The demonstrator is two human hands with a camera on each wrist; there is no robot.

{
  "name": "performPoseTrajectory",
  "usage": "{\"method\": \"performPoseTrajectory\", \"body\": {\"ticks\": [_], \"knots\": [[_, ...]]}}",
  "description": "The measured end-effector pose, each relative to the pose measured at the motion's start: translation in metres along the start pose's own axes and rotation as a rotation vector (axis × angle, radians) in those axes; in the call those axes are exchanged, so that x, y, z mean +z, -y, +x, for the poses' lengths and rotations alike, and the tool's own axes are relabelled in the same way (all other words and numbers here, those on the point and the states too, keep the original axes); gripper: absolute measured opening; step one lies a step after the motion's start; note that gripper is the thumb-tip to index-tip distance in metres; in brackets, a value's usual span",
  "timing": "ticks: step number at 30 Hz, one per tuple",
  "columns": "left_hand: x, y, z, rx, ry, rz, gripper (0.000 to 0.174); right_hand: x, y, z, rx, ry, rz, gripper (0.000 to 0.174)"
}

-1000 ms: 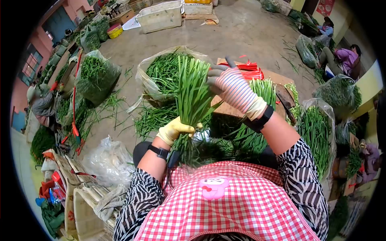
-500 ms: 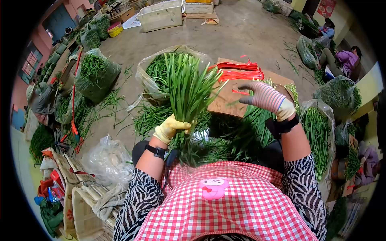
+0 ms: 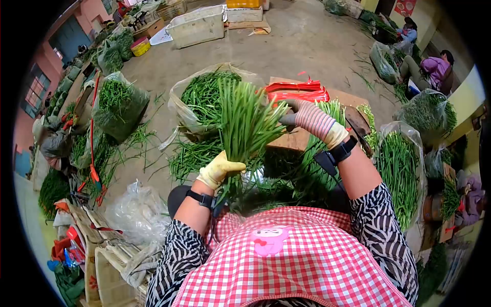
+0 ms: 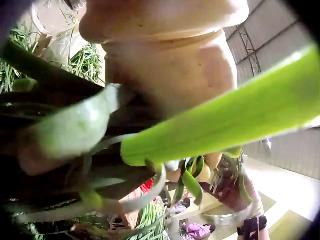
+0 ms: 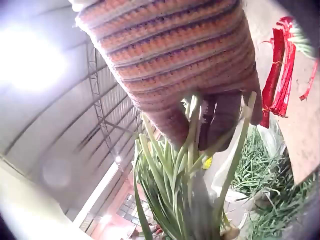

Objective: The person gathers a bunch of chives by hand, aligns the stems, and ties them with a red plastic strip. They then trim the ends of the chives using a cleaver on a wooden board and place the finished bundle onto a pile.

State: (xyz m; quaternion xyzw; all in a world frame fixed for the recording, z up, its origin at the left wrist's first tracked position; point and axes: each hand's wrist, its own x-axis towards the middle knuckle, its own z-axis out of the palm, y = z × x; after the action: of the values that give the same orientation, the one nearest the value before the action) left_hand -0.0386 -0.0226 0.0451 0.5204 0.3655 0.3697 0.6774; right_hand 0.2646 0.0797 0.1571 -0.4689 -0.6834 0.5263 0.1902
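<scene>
My left hand (image 3: 221, 169), in a yellow glove, grips a bundle of garlic chives (image 3: 244, 125) around its lower part, with the stalks fanning upward. In the left wrist view a broad green leaf (image 4: 220, 115) crosses close before the camera and hides much of the grip. My right hand (image 3: 316, 123), in a striped glove with grey fingers, is at the upper right side of the bundle. Its thumb and fingers (image 5: 225, 120) pinch stalks at the top of the bundle in the right wrist view.
Red ties (image 3: 302, 93) lie on a brown board (image 3: 291, 140) ahead. Plastic bags of greens stand beyond the bundle (image 3: 204, 97) and at right (image 3: 400, 174). Crumpled clear plastic (image 3: 135, 210) lies at left by a cream crate (image 3: 115, 276). Other people sit along both sides.
My right hand left the bundle, swung right over the board with its fingers spread, then came back to the upper stalks. My left hand keeps its grip on the bundle.
</scene>
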Motion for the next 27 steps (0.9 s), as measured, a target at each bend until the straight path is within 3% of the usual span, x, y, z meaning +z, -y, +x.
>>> {"method": "performPoseTrajectory", "body": {"ticks": [2,4,6,8,11,15,16,18,20,21,22,25,27], "knots": [[-0.010,0.010,0.004,-0.028,-0.013,-0.010,0.054,0.003,-0.006,-0.006,-0.093,-0.141,0.105,0.050],[-0.008,0.001,0.002,-0.052,-0.005,-0.034,0.053,0.000,0.000,-0.016,-0.115,-0.189,0.048,0.044],[-0.006,-0.007,-0.002,-0.046,0.003,-0.030,0.051,-0.001,-0.003,-0.019,-0.105,-0.240,0.201,0.039],[-0.002,-0.007,-0.001,-0.018,-0.002,0.004,0.049,-0.011,-0.005,-0.022,-0.160,-0.363,0.183,0.022],[-0.006,-0.006,-0.002,-0.059,0.016,0.012,0.049,-0.032,0.000,-0.032,-0.224,-0.497,0.250,0.017],[-0.007,-0.007,-0.002,0.000,0.013,0.048,0.047,-0.037,0.017,-0.054,-0.209,-0.175,0.290,0.030],[-0.008,-0.008,-0.002,-0.018,0.001,0.046,0.046,-0.037,0.017,-0.049,-0.232,-0.264,-0.062,0.035],[-0.005,-0.009,-0.002,-0.058,-0.016,0.045,0.044,-0.030,0.013,-0.043,-0.239,-0.363,-0.188,0.038],[-0.005,-0.010,0.000,-0.072,-0.008,0.056,0.044,-0.034,-0.002,-0.027,-0.130,-0.274,-0.116,0.040],[-0.005,-0.011,-0.001,-0.088,0.002,0.057,0.045,-0.031,-0.023,-0.013,-0.059,-0.173,0.079,0.041],[-0.005,-0.012,-0.002,-0.105,0.011,0.057,0.046,-0.022,-0.010,-0.020,0.070,-0.102,0.101,0.037],[-0.005,-0.011,-0.002,-0.098,0.016,0.021,0.047,-0.005,-0.019,-0.015,-0.012,-0.023,0.312,0.028],[-0.003,-0.011,0.000,-0.096,-0.006,0.028,0.050,-0.006,-0.022,-0.022,-0.080,-0.173,0.229,0.022]]}}
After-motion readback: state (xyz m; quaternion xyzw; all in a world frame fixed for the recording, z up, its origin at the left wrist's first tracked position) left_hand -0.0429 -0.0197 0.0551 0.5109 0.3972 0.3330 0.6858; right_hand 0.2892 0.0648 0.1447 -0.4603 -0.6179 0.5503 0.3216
